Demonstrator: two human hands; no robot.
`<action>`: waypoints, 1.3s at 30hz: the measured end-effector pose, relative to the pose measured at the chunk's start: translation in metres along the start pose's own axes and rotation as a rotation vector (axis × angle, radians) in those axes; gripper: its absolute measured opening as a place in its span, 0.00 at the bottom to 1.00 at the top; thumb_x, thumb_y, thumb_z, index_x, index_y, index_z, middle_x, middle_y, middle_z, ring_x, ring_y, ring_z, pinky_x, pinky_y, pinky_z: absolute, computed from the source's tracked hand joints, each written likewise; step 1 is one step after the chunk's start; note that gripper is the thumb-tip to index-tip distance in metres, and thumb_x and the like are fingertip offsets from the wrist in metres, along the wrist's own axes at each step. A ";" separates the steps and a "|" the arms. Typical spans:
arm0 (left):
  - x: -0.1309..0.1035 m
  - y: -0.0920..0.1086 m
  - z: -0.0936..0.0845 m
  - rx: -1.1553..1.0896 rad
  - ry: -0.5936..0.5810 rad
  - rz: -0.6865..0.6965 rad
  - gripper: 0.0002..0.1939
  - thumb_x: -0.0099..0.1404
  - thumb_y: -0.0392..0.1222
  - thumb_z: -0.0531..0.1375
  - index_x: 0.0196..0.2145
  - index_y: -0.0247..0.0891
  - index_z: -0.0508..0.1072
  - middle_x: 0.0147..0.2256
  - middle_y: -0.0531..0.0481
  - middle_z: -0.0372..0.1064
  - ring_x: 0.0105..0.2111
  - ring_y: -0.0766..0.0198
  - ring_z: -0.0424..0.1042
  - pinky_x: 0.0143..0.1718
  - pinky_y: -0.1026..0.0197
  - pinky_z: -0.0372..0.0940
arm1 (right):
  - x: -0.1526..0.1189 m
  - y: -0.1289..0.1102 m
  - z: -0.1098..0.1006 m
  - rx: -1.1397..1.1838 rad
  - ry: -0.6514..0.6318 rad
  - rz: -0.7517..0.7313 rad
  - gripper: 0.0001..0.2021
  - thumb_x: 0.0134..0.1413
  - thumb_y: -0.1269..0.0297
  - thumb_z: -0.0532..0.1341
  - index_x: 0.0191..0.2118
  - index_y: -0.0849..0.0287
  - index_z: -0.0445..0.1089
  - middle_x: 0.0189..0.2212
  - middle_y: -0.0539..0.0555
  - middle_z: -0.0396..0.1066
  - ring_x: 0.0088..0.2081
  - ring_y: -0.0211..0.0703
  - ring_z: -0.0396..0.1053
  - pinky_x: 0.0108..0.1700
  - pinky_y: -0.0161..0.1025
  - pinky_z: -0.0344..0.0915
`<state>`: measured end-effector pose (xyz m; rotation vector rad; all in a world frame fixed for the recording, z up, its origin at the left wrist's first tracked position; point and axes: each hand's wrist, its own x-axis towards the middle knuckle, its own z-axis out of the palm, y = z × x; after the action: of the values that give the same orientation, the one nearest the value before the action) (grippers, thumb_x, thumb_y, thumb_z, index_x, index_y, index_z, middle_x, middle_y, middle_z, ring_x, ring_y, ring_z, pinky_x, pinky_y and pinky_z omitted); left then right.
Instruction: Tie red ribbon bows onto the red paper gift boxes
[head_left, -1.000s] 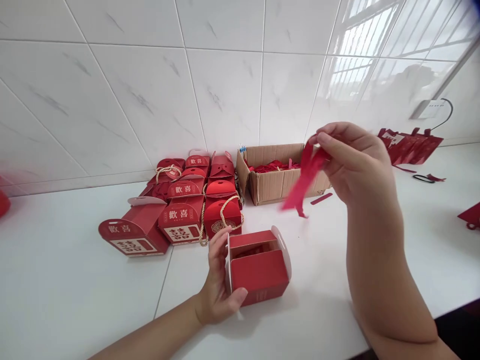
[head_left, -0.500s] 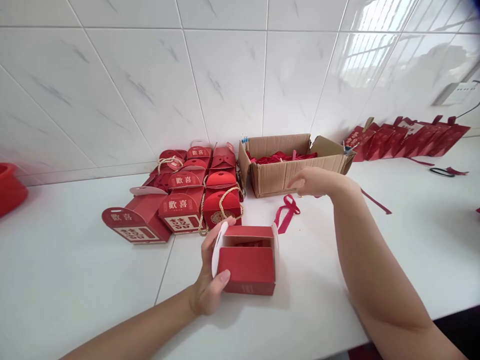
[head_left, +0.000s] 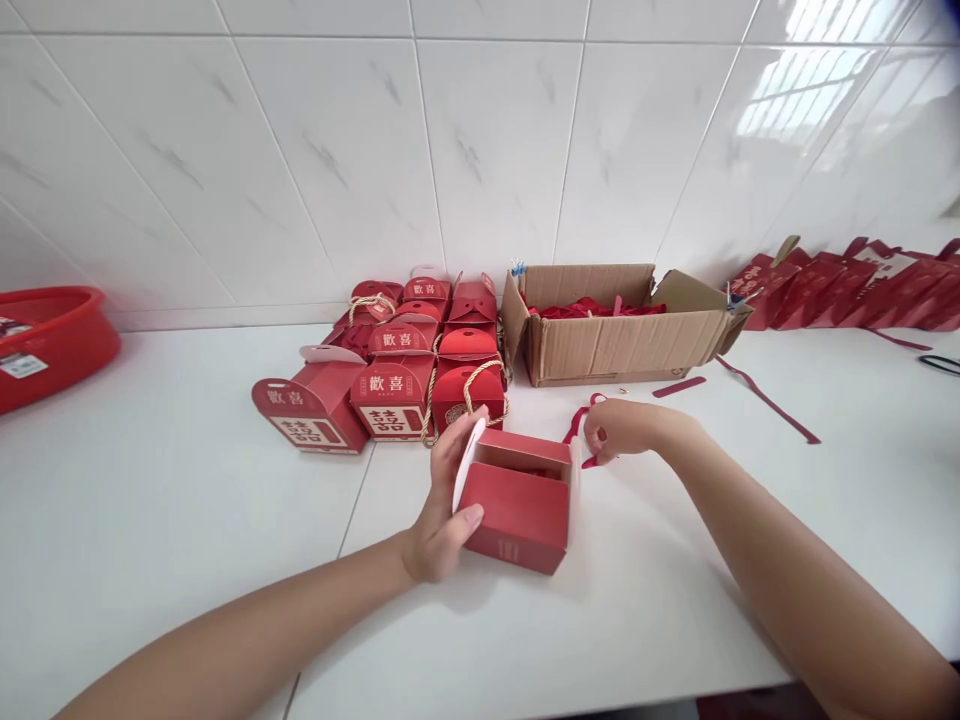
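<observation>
My left hand [head_left: 444, 510] is wrapped around the left side of a red gift box [head_left: 516, 515], its thumb on the front panel. The box's top gapes partway, with a white-lined flap standing at each side; its contents are mostly in shadow. Just right of the box, my right hand [head_left: 622, 428] has its fingers curled and pinched on a crimson ribbon [head_left: 576, 422]. Parts of the ribbon show above and below the fingers, while the rest is hidden behind them.
Behind stand several red gift boxes [head_left: 390, 392], some with rope handles. An open cardboard box [head_left: 622, 345] with red material is against the tiled wall. Loose ribbon strips [head_left: 772, 400] lie to the right, near a row of red bags [head_left: 825, 285]. A red basin [head_left: 67, 345] sits far left.
My right hand has come down from in front of the cardboard box to the crimson ribbon and closed on it. The view has turned left. My left hand still holds the gift box, now slightly rotated.
</observation>
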<state>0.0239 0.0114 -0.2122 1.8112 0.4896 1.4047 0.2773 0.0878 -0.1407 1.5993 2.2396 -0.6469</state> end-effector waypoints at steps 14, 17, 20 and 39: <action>0.072 0.101 0.013 1.217 -0.559 0.060 0.11 0.62 0.34 0.51 0.34 0.38 0.74 0.32 0.46 0.70 0.37 0.55 0.65 0.46 0.46 0.52 | -0.058 0.002 0.037 1.187 0.486 -0.540 0.10 0.49 0.56 0.66 0.29 0.57 0.70 0.23 0.51 0.69 0.25 0.38 0.65 0.26 0.35 0.62; 0.072 0.098 0.021 1.219 -0.634 0.026 0.14 0.62 0.31 0.49 0.23 0.36 0.70 0.24 0.49 0.67 0.27 0.61 0.63 0.40 0.51 0.53 | -0.055 0.001 0.042 1.186 0.386 -0.614 0.10 0.49 0.58 0.66 0.26 0.59 0.70 0.21 0.50 0.67 0.23 0.35 0.60 0.22 0.33 0.57; 0.071 0.094 0.020 1.229 -0.654 0.017 0.15 0.62 0.31 0.50 0.23 0.37 0.72 0.23 0.50 0.66 0.24 0.63 0.62 0.39 0.52 0.53 | -0.057 -0.003 0.041 1.130 0.326 -0.604 0.10 0.50 0.59 0.66 0.26 0.60 0.70 0.20 0.49 0.65 0.20 0.32 0.56 0.19 0.32 0.51; 0.081 0.103 0.022 1.115 -0.585 -0.089 0.19 0.70 0.38 0.44 0.27 0.36 0.68 0.26 0.52 0.67 0.29 0.64 0.63 0.43 0.53 0.53 | -0.069 -0.035 0.045 1.221 0.331 -0.566 0.15 0.56 0.55 0.61 0.25 0.61 0.70 0.19 0.50 0.64 0.21 0.32 0.56 0.22 0.33 0.53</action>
<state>0.0542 -0.0033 -0.0832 2.8593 1.1385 0.4179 0.2659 -0.0010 -0.1386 1.4654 2.7117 -2.3977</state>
